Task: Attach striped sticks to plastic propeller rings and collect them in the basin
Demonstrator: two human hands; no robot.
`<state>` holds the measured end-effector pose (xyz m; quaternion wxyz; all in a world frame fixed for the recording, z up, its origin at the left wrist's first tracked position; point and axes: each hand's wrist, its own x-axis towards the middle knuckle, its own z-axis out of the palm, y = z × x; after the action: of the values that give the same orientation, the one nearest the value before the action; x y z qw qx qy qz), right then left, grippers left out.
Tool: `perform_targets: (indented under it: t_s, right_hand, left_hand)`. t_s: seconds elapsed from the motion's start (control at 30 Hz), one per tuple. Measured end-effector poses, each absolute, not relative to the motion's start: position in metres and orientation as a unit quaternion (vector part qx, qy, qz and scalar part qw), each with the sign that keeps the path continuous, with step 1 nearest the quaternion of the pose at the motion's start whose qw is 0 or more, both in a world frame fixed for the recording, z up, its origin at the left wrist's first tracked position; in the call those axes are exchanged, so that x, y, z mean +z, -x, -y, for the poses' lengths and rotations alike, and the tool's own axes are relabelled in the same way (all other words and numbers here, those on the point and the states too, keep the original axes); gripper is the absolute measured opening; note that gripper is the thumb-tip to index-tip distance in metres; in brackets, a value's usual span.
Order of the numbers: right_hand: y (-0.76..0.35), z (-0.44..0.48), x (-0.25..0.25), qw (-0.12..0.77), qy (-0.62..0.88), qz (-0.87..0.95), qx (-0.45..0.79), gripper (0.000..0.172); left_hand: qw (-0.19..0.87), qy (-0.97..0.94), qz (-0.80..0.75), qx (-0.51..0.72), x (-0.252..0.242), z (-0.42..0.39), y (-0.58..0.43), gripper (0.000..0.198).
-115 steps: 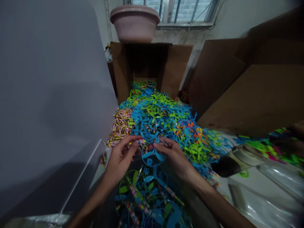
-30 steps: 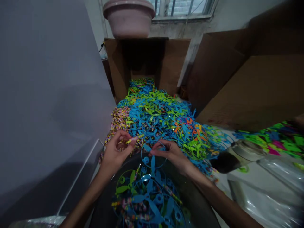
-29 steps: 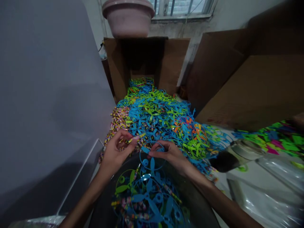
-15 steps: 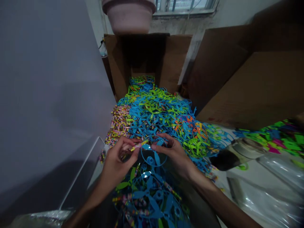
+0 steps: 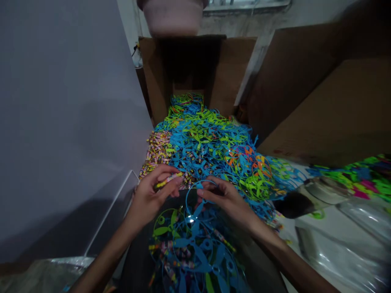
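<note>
In my left hand [image 5: 152, 192], a short pink-and-yellow striped stick [image 5: 170, 179] is pinched between thumb and fingers. My right hand [image 5: 229, 200] grips the rim of a blue ringed propeller [image 5: 199, 210], its ring tilted toward the left hand. A gap separates the stick from the ring. Below both hands, more blue propellers [image 5: 200, 260], a green propeller [image 5: 161, 231] and several striped sticks [image 5: 224, 239] lie together on a dark surface over my lap.
Ahead, a large heap of blue and green propellers [image 5: 201, 134] spills from a cardboard box [image 5: 233, 77]. Striped sticks [image 5: 157, 150] are piled to its left. A grey panel [image 5: 70, 101] stands at left; a jar-like container [image 5: 325, 189] and clear plastic bags [image 5: 339, 252] lie at right.
My hands have moved apart, so the stick is now farther from the propeller's ring. The camera view has shifted slightly, with the surroundings appearing a little higher and to the right.
</note>
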<state>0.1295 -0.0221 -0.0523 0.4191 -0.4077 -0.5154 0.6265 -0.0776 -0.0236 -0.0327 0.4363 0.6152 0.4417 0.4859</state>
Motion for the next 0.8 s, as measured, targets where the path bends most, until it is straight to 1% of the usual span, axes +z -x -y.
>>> perform_targets:
  t_s: [0.13, 0.27, 0.37, 0.5, 0.57, 0.67, 0.8]
  right_hand:
    - [-0.136, 0.029, -0.043, 0.366, 0.393, 0.591, 0.602, 0.026]
    - [-0.141, 0.031, -0.04, 0.358, 0.389, 0.644, 0.553, 0.022]
    - [-0.144, 0.032, -0.041, 0.343, 0.383, 0.662, 0.545, 0.021]
    - [-0.145, 0.034, -0.042, 0.322, 0.383, 0.672, 0.546, 0.023]
    - [-0.145, 0.035, -0.042, 0.303, 0.378, 0.667, 0.565, 0.025]
    - [-0.145, 0.034, -0.042, 0.274, 0.362, 0.634, 0.626, 0.025]
    - [-0.144, 0.032, -0.045, 0.257, 0.349, 0.602, 0.67, 0.024]
  left_hand:
    - [0.423, -0.7, -0.413, 0.402, -0.031, 0.023, 0.076, 0.02]
    - [0.403, -0.743, -0.401, 0.353, -0.031, 0.026, 0.074, 0.022]
    - [0.396, -0.759, -0.407, 0.319, -0.031, 0.026, 0.076, 0.022]
    - [0.383, -0.798, -0.374, 0.275, -0.025, 0.024, 0.084, 0.021]
    - [0.374, -0.817, -0.357, 0.255, -0.022, 0.023, 0.087, 0.02]
    - [0.368, -0.832, -0.341, 0.236, -0.017, 0.024, 0.088, 0.017]
    - [0.365, -0.842, -0.333, 0.217, -0.016, 0.026, 0.088, 0.015]
